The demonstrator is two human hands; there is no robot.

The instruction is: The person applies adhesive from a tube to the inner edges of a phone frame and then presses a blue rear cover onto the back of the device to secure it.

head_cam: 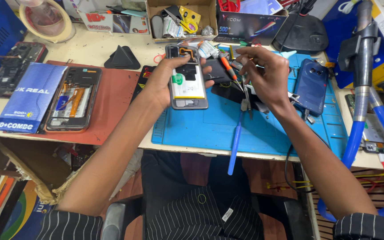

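So this looks like mid-teardown on an opened smartphone (186,78): the back is off, and the white battery and the boards are exposed. It's held tilted just above the blue repair mat (227,124), near the mat's top left corner. The left hand (163,82) is clamped around the phone's left edge, thumb on one side and fingers wrapped round the other. The right hand (265,73) is just beside it, fingers pinched shut on what looks like tweezers (245,89), though I can't tell if there's a tiny part in the tips. An orange-handled screwdriver (226,66) lies between the two hands, and a blue spudger (235,142) hangs off the mat's front edge. A second opened phone (74,100) sits on the red mat (112,98) to the left, and a dark blue back cover (311,84) is off to the right. My guess is this is the connector or small-parts stage, so the next bit needs a steady grip and a careful tip placement near the top of the board.
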